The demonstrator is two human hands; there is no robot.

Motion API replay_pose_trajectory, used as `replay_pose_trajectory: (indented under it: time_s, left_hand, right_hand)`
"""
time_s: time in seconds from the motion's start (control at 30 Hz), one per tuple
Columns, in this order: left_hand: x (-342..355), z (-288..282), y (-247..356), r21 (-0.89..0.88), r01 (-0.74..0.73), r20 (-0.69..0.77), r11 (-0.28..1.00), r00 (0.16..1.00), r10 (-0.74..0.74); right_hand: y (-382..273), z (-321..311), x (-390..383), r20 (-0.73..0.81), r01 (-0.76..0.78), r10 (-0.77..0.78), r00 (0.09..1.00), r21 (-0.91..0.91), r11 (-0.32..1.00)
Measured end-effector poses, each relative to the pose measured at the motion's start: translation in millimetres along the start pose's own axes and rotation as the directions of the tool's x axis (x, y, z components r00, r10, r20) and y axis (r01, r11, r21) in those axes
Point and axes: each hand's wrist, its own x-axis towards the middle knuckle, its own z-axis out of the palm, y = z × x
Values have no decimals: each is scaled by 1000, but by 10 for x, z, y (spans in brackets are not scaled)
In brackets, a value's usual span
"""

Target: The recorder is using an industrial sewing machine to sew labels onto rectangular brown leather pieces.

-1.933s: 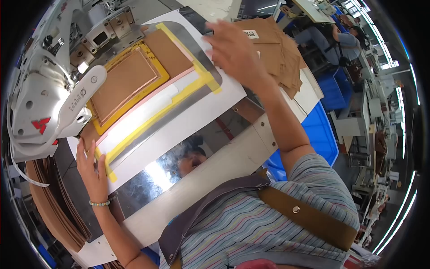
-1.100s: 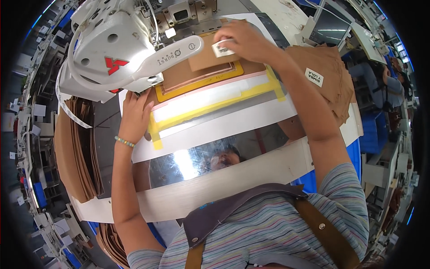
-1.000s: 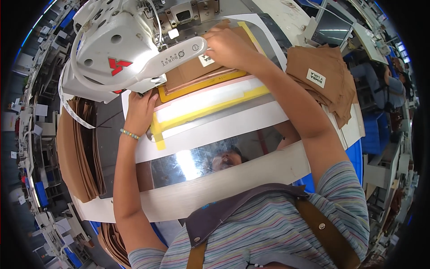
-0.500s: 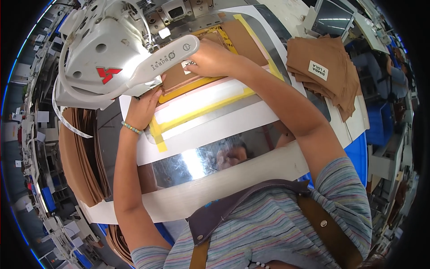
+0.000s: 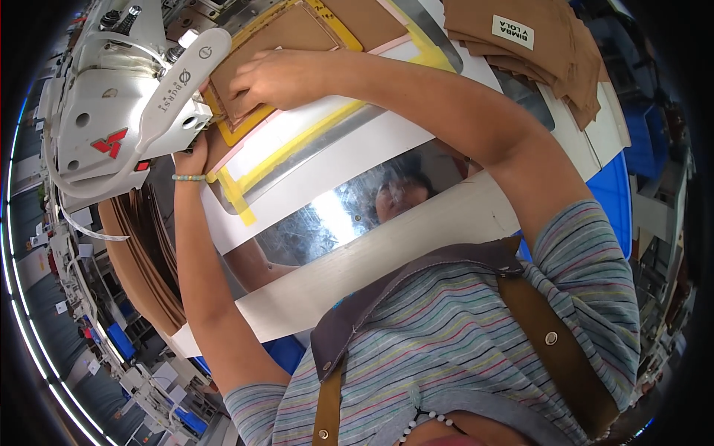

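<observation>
A brown panel [image 5: 275, 36] lies inside a yellow frame [image 5: 249, 126], beside a large white machine head [image 5: 97, 111]. My right hand [image 5: 290, 78] rests across the panel and the frame's near side, its fingers bent and a little apart, with nothing visible in them. Just past its knuckles, a thin white edge shows on the panel. My left hand [image 5: 192, 156] reaches up at the frame's left corner, under the machine head. Its fingers are mostly hidden there, so what they touch cannot be made out.
A grey lamp arm [image 5: 178, 82] curves over the work. Brown pieces [image 5: 550, 44], the top one with a white label, are fanned at the far right. More brown pieces [image 5: 137, 253] stand at the left. A shiny metal plate [image 5: 327, 215] lies nearer me; a blue bin [image 5: 610, 201] is at right.
My right hand has moved left and nearer over the panel, off the white label it was fingering. My left hand has slipped further behind the machine head. The whole view has shifted.
</observation>
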Motion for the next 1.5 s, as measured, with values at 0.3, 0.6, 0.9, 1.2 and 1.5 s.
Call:
replay_pose_trajectory:
  time_s: [0.3,0.6,0.9,1.2,1.5]
  left_hand:
    - [298,-51,916,41,-277,131,960,954,270]
    - [421,-129,897,45,-268,151,962,954,258]
    - [348,111,38,1,-99,230,995,968,96]
    - [385,143,-140,115,-198,266,973,950,162]
    - [292,90,176,141,37,370,989,925,-87]
  right_hand:
    - [23,59,-40,-74,48,-45,996,33,998]
    - [15,39,-57,-58,10,-10,998,-10,1000]
    - [-22,-9,7,-28,-62,63,998,51,997]
    - [30,-24,119,-8,-56,57,998,72,996]
    - [69,26,106,-9,-117,118,993,112,987]
